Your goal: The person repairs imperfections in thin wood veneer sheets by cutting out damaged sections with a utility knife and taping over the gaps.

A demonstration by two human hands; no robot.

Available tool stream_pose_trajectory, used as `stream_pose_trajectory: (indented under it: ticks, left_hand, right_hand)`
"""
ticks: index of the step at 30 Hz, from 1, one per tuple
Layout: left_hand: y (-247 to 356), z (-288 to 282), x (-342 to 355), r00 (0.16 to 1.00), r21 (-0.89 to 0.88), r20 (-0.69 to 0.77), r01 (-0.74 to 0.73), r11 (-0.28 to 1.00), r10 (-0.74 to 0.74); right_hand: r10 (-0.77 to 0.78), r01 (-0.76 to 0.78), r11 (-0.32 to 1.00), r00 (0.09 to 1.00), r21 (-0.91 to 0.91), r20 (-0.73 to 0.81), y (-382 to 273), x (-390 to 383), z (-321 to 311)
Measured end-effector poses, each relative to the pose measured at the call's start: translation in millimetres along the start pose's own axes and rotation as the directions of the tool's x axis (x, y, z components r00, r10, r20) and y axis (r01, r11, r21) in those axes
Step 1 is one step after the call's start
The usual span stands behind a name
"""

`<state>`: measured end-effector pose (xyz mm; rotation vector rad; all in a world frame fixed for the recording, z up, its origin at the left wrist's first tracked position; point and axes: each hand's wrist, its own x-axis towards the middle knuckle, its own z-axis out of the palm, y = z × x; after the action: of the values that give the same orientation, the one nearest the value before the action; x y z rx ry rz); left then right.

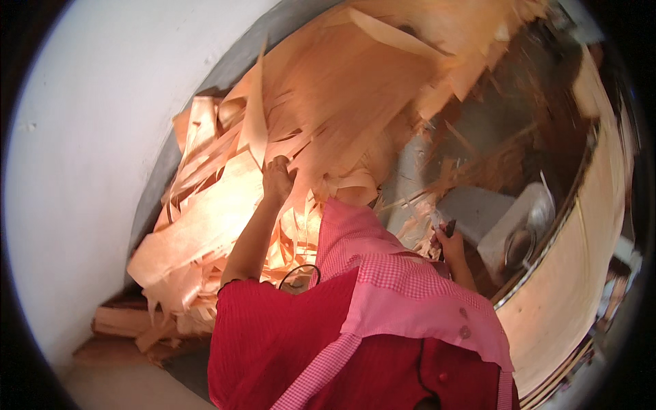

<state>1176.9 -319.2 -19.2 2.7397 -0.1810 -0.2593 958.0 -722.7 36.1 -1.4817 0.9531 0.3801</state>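
Note:
A large heap of thin, orange-brown wood veneer sheets (335,96) spreads in front of me, with torn, splintered edges. My left hand (278,180) reaches into it, its fingers curled on the edge of a veneer sheet beside an upright pointed strip (255,116). My right hand (448,244) is lower and to the right, near my apron, closed round a dark-handled tool (449,229). The tool's working end cannot be made out. Brightly lit broken veneer pieces (205,232) lie to the left of my left forearm.
A white wall (89,137) rises on the left. At the right are a pale grey block-shaped object (512,222) and a long curved veneer sheet (567,301) standing along the side. Veneer scraps (471,157) litter the floor. A wood piece (126,320) lies at lower left.

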Motion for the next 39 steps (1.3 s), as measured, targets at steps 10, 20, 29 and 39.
stream_pose_trajectory:
  ticks: [10, 20, 29, 39]
  left_hand:
    - [-43, 77, -35, 0.98, 0.422, 0.186, -0.015, 0.906, -0.071]
    - [267, -24, -237, 0.558, -0.89, 0.303, -0.124, 0.439, 0.773]
    - [163, -24, -243, 0.862, -0.877, 0.264, 0.028, 0.48, 0.433]
    - [-198, -44, -108, 0.912, 0.461, 0.009, 0.36, 0.811, -0.41]
  right_hand:
    - [-0.019, 0.034, 0.988, 0.995, 0.151, -0.095, 99, -128, -46]
    - [-0.374, 0.249, 0.757, 0.923, 0.604, 0.088, 118, -167, -68]
    - [-0.414, 0.352, 0.825, 0.909, 0.443, 0.05, 69, -175, -42]
    - [-0.267, 0.304, 0.839, 0.953, 0.451, -0.145, 5, -136, 7]
